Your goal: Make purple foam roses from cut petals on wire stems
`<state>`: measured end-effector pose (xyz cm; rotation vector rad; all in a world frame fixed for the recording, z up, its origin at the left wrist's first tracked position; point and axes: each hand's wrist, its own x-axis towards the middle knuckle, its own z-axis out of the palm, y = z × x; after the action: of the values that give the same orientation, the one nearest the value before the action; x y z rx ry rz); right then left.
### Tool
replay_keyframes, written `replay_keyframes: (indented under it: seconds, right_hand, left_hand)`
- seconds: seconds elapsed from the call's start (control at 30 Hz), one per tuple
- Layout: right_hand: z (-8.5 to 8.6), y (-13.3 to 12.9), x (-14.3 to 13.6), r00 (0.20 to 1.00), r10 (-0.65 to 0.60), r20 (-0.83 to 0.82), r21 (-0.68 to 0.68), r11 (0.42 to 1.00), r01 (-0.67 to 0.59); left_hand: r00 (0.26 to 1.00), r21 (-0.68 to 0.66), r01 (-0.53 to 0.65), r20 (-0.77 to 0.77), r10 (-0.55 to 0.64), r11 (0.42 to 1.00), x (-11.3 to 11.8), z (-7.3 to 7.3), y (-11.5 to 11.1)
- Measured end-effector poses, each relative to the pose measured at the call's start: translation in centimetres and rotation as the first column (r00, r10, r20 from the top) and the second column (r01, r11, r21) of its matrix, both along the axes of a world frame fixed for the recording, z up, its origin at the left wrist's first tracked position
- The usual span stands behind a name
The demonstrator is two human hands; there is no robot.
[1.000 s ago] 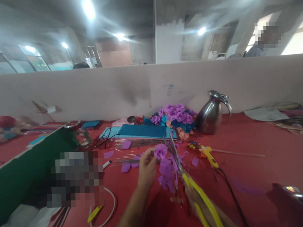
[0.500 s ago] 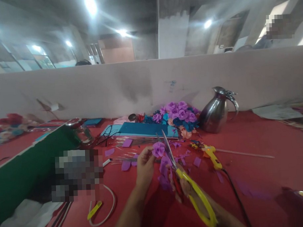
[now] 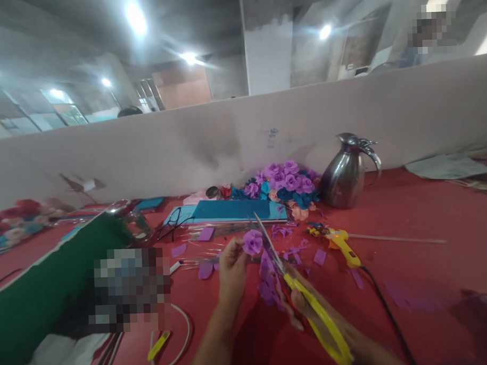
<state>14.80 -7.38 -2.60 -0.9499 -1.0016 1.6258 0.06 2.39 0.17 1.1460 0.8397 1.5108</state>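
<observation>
Near the middle of the red table, my left hand [image 3: 233, 265] pinches a purple paper flower [image 3: 252, 242] between thumb and fingers. Just right of it, my right hand [image 3: 297, 297] is wrapped round scissors with yellow handles [image 3: 322, 318]. Their blades point up and away, slightly apart, beside the flower's right edge. Under the blades lie purple paper pieces [image 3: 267, 277], partly hidden by the scissors and my right hand.
A heap of purple flowers [image 3: 289, 178] lies behind blue sheets [image 3: 232, 210]. A metal jug [image 3: 343, 176] stands to its right. Nearer are a yellow glue gun [image 3: 345, 248] with a cord, glasses [image 3: 175, 223], a glass jar [image 3: 137, 226] and a green divider [image 3: 71, 273].
The camera view has tilted and shifted slightly. Both hands keep their holds, with the scissors still beside the flower.
</observation>
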Motion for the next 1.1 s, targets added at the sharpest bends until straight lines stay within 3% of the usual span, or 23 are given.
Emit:
replay_keyframes:
  seconds: [0.27,0.57,0.77,1.1]
  right_hand:
    - [-1.0,-0.1,-0.2,1.000,-0.026,0.012,0.018,1.000,0.025]
    - [1.1,0.1,-0.7,0.998,-0.032,0.052,0.006,0.999,0.032]
    - [1.2,0.3,-0.9,0.989,-0.074,0.127,-0.011,0.997,0.076]
    - [1.2,0.1,0.2,0.989,0.073,0.127,-0.013,0.997,-0.071]
  left_hand:
    - [1.000,0.001,0.016,0.015,-0.016,1.000,0.0,0.1,0.0]
    - [0.997,0.028,0.040,-0.064,-0.038,0.999,-0.3,-0.1,0.2]
    - [0.998,0.031,0.016,-0.062,-0.015,0.999,-0.4,-0.4,0.3]
    - [0.999,-0.002,0.045,0.012,-0.045,0.999,-0.5,-1.0,0.9]
